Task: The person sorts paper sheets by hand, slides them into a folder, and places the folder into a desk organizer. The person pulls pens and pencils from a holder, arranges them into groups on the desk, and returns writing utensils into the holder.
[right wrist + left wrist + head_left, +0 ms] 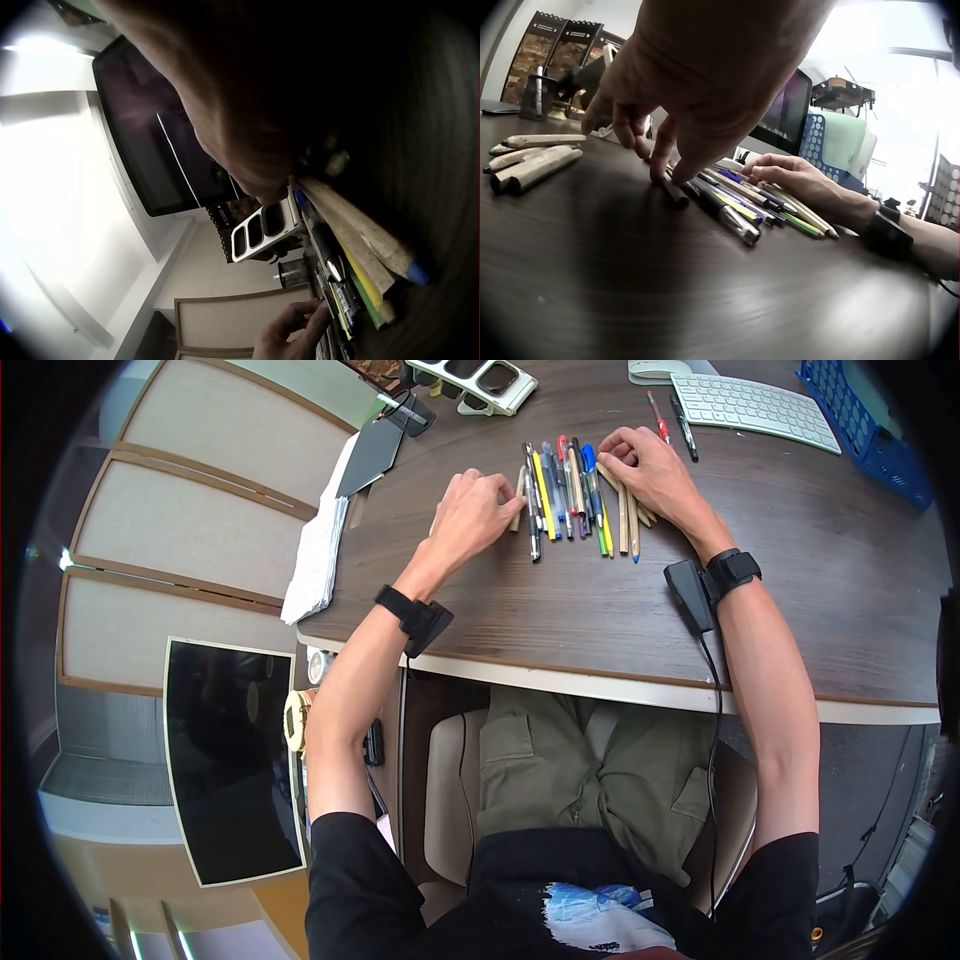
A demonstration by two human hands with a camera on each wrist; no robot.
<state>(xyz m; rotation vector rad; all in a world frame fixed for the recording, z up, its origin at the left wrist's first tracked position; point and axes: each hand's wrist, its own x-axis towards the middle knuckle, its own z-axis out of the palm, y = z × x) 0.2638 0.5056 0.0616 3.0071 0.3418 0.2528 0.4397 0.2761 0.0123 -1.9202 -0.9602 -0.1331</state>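
Pens, markers and wooden pencils lie side by side in a row (560, 500) on the desk. At the row's left end my left hand (470, 510) pinches a pencil (675, 192) between thumb and finger, low against the desktop. Right beside it lies a clear-capped black pen (731, 214). My right hand (645, 465) bends over the row's right end, fingertips at the far ends of several wooden pencils (367, 225); I cannot tell if it grips one. A separate bunch of wooden pencils (536, 163), left of my left hand, is mostly hidden by it in the head view.
A red pen (657, 415) and a black pen (685, 428) lie beyond my right hand, near a white keyboard (755, 408) and a blue basket (880, 455). Papers (318, 565) and a dark folder (370, 458) sit at the left edge. A white slotted holder (480, 382) stands behind.
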